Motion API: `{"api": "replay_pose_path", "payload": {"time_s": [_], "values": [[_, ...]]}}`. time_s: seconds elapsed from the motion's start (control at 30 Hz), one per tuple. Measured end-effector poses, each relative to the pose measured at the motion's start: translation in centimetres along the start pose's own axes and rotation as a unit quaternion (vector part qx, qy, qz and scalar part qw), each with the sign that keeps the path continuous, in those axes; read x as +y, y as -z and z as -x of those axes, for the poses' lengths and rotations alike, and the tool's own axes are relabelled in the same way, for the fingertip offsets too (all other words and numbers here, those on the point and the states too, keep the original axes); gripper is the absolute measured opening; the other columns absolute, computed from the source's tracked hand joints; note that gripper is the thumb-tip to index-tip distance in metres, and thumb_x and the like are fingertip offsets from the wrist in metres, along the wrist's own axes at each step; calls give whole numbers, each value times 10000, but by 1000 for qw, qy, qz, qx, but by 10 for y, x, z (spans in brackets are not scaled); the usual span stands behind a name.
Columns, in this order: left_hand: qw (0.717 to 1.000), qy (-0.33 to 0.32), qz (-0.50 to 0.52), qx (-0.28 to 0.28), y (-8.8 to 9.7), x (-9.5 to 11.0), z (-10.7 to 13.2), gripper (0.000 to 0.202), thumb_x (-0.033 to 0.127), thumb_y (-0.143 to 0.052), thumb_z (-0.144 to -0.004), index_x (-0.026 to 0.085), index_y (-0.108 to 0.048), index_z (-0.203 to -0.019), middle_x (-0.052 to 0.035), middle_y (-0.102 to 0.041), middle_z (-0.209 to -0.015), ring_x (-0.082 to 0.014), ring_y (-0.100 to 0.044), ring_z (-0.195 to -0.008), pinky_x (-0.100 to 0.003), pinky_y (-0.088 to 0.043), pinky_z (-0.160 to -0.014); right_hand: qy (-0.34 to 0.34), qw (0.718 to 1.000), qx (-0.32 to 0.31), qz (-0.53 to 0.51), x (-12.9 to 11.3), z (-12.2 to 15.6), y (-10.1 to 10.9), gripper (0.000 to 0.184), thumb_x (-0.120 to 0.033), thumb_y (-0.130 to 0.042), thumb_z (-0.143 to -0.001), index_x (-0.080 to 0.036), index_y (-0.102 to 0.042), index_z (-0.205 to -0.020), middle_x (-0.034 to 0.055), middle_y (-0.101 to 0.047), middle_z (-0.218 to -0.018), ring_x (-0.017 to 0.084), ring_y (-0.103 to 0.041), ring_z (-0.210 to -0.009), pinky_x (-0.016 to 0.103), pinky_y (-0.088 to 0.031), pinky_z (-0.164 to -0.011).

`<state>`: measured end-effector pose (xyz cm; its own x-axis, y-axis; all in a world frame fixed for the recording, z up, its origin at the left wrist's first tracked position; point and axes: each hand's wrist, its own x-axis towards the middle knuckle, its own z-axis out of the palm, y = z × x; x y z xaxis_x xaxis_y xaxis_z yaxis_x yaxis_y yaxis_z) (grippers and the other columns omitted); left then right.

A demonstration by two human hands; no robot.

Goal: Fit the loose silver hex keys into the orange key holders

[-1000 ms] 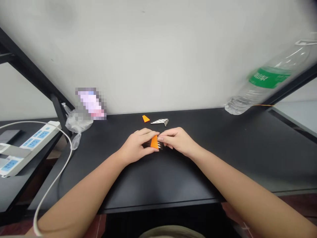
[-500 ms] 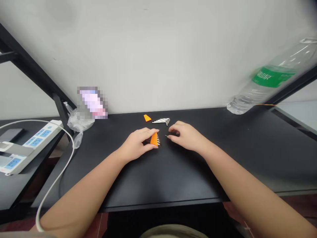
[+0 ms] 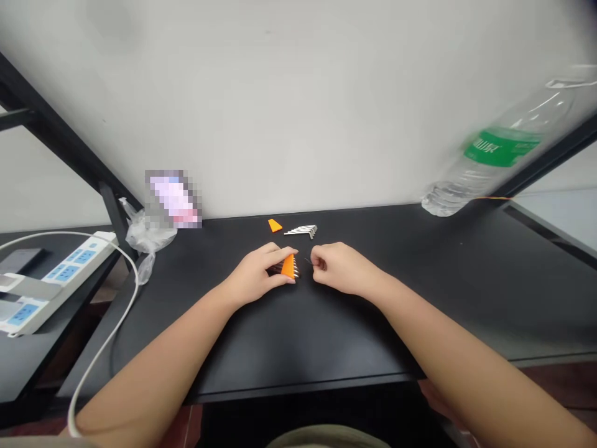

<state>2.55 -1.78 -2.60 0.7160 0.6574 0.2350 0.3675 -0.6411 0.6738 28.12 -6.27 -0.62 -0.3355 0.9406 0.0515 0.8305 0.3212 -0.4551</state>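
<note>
My left hand (image 3: 259, 274) is closed on an orange holder (image 3: 290, 266) that has several small metal hex keys stuck in it, and it rests on the black table (image 3: 298, 336). My right hand (image 3: 336, 267) sits just right of the holder. Its fingers pinch a thin dark hex key (image 3: 308, 261) whose tip points at the holder. Behind the hands lie a second orange holder (image 3: 275, 225) and a bunch of loose silver hex keys (image 3: 302, 231).
A clear water bottle with a green label (image 3: 494, 155) stands at the back right. A crumpled plastic bag (image 3: 147, 239) and a blurred-out object (image 3: 172, 198) sit at the back left. A white power strip (image 3: 51, 280) with its cable lies on the left shelf.
My right hand left the holder, drew a thin hex key off to the right, then came back close to the holder. My left hand kept the holder still.
</note>
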Motion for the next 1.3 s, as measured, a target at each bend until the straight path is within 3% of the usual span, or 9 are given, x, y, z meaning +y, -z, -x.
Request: {"api": "replay_pose_path", "payload": {"time_s": [0.17, 0.4, 0.63, 0.7, 0.77, 0.87, 1.03, 1.17, 1.3], "values": [[1000, -3, -5, -3, 0, 1, -1, 541, 441, -757, -884, 292, -623, -1387, -43, -610, -1042, -179, -627, -901, -314, -533, -859, 16, 978, -17, -209, -6, 0, 3, 33, -195, -606, -790, -214, -596, -814, -21, -660, -766, 136, -584, -675, 258, -442, -637], [1000, -11, -11, -7, 0, 3, -1, 526, 450, -745, -892, 287, -631, -1378, -51, -622, -1052, -181, -623, -911, -299, -519, -837, -21, 951, -32, -307, -7, -2, 1, 16, -207, -626, -776, -198, -632, -787, -16, -637, -751, 126, -567, -663, 250, -450, -609], [1000, -17, -19, -15, 1, 5, 0, 506, 452, -733, -902, 293, -632, -1372, -52, -624, -1051, -181, -623, -914, -301, -517, -840, -111, 836, -61, -533, -6, -5, -1, 222, -354, -743, -818, -172, -663, -918, -1, -615, -659, 118, -529, -532, 249, -435, -485], [999, -25, -15, -18, 0, 8, 0, 469, 449, -739, -898, 290, -657, -1332, -56, -626, -1071, -185, -624, -942, -302, -517, -856, -105, 824, -55, -554, -8, -7, -5, 301, -417, -779, -808, -173, -640, -917, 4, -628, -675, 116, -527, -528, 251, -429, -486], [999, -31, -2, -15, -2, 11, -1, 435, 437, -749, -892, 283, -675, -1293, -66, -625, -1128, -192, -623, -990, -307, -518, -882, -91, 841, -38, -533, -9, -9, -12, 362, -485, -789, -805, -187, -608, -899, -7, -622, -676, 112, -510, -521, 249, -408, -486], [999, -35, 21, -11, -5, 14, -1, 434, 429, -762, -882, 281, -678, -1282, -73, -620, -1185, -199, -617, -1026, -306, -525, -875, -74, 900, 27, -428, -8, -14, -24, 431, -563, -784, -798, -201, -551, -801, -45, -545, -645, 104, -456, -546, 241, -351, -511], [1000, -12, -14, -15, 2, 6, -2, 436, 448, -737, -898, 269, -676, -1290, -47, -635, -1006, -172, -607, -867, -281, -509, -780, -39, 966, 61, -250, 1, -22, -30, 428, -598, -618, -927, -199, -606, -774, -23, -556, -683, 136, -486, -633, 272, -378, -597], [990, 80, -111, 37, 27, -18, 1, 518, 521, -706, -890, 279, -650, -1345, -37, -655, -979, -182, -599, -817, -289, -485, -751, -5, 993, 103, -63, 24, -27, -24, 298, -458, -594, -975, -222, -725, -1100, 68, -648, -1003, 202, -600, -879, 321, -463, -781], [964, 174, -202, -5, 54, -49, 8, 542, 624, -651, -875, 298, -687, -1306, -50, -680, -975, -251, -616, -934, -342, -488, -828, -50, 996, 37, 57, 42, -33, -23, 539, -518, -547, -992, -254, -569, -1462, 130, -616, -1155, 271, -605, -1037, 350, -478, -832]]}}
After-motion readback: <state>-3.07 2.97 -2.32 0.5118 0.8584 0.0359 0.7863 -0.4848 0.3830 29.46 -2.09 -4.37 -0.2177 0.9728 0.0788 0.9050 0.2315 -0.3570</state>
